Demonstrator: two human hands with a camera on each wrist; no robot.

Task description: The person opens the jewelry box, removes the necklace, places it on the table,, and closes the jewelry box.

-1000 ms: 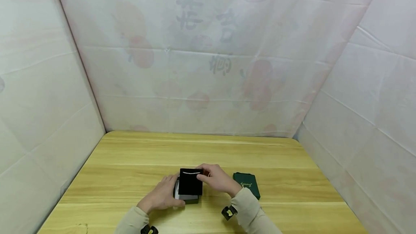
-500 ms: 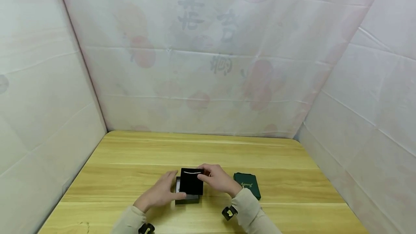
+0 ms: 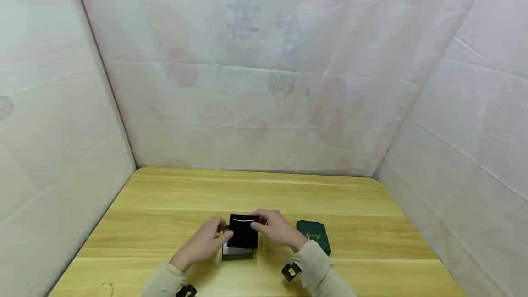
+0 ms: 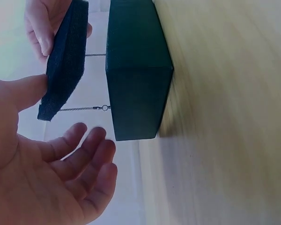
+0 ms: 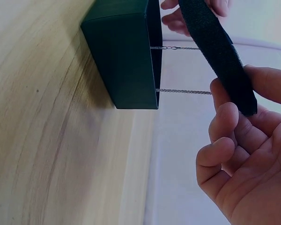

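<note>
Right grip (image 3: 277, 228) pinches the black pad (image 3: 242, 236) above the green box (image 3: 237, 256); left grip (image 3: 202, 244), loosely spread, thumbs its edge. Step: apparently lifting or seating the pad; next calls for unsnagged chain (image 5: 183, 91).

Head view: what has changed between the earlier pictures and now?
The left hand has moved its thumb forward from the near left corner of the box to the left edge of the black pad. The right hand still holds the pad above the box; the box and green lid stayed put.
</note>
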